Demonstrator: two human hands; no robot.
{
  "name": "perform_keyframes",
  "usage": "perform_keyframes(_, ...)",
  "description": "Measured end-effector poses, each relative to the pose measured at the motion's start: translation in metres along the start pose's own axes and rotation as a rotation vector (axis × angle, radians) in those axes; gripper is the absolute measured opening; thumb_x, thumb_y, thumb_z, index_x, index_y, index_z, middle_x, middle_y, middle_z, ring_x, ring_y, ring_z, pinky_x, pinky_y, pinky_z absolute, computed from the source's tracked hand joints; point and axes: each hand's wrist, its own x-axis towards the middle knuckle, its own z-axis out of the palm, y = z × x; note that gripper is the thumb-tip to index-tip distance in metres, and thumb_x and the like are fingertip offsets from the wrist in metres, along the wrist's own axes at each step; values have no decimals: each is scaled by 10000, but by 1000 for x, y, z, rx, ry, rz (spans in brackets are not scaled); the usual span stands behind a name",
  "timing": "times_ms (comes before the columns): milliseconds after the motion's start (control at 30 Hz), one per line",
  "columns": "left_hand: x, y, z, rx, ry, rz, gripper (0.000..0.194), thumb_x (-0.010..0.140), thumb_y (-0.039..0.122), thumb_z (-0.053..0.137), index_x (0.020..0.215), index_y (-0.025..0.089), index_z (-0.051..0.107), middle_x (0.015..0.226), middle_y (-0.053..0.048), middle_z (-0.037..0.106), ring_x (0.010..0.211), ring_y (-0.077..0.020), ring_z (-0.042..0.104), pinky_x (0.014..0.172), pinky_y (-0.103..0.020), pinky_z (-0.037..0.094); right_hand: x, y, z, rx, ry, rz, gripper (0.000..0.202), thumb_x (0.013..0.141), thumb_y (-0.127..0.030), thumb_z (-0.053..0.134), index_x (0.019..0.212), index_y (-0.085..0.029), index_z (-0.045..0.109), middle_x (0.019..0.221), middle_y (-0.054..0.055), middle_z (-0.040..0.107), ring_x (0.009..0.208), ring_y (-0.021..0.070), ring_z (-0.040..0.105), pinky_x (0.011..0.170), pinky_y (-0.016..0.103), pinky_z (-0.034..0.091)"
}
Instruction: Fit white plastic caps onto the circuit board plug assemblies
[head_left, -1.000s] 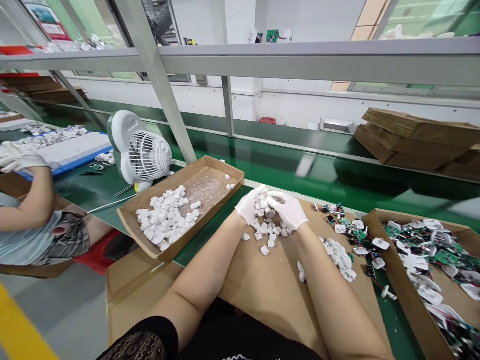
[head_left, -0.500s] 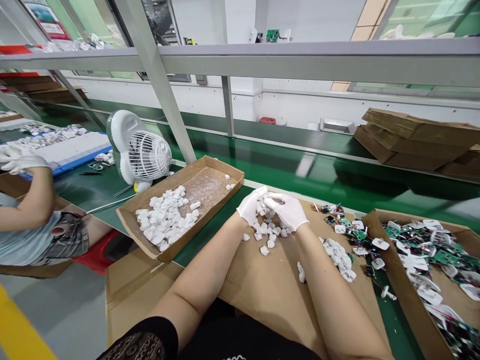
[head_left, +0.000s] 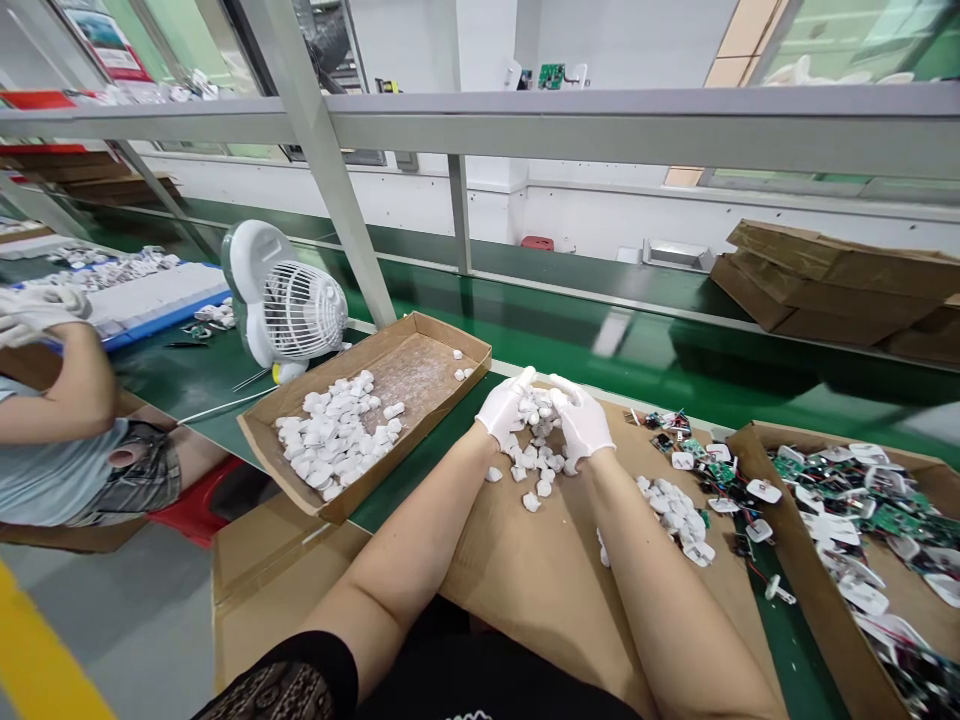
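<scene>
Both hands wear white gloves and meet over a pile of small white plastic pieces (head_left: 534,458) on a cardboard sheet (head_left: 510,570). My left hand (head_left: 504,405) curls around the pile's left side. From the right, my right hand (head_left: 583,420) cups it with bent fingers. Several of the white pieces (head_left: 537,405) are gathered between the two hands; the fingertips are partly hidden among them. A second heap of white pieces (head_left: 676,515) lies beyond my right forearm, near loose circuit boards with wires (head_left: 720,470).
On the left stands a shallow cardboard box (head_left: 442,440) holding many white pieces, with a white fan (head_left: 300,305) behind it. A box of wired circuit boards (head_left: 787,540) sits at right. A metal frame (head_left: 337,200) crosses the bench. A gloved co-worker (head_left: 67,400) sits far left.
My right hand's fingers have shifted slightly apart from the left hand, showing more white pieces between them. The view has moved a little.
</scene>
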Motion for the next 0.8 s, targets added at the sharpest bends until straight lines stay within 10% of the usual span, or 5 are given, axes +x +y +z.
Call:
perform_keyframes(333,3,8,-17,405,-62,169,112,712,255,729,791,178,712,975,-74,715,985,-240,620,893,-327,471,5,3,3,90,222,149,453,859,-435,441,1089,-155,712,969,92,729,813,195,650,774,350,521)
perform_keyframes(800,-5,4,-7,371,-201,115,301,786,432,688,896,155,730,967,-99,734,916,-245,657,782,-336,521,-2,-16,-1,114,153,189,480,782,-585,582,867,-146,755,886,100,747,880,254,660,799,362,512)
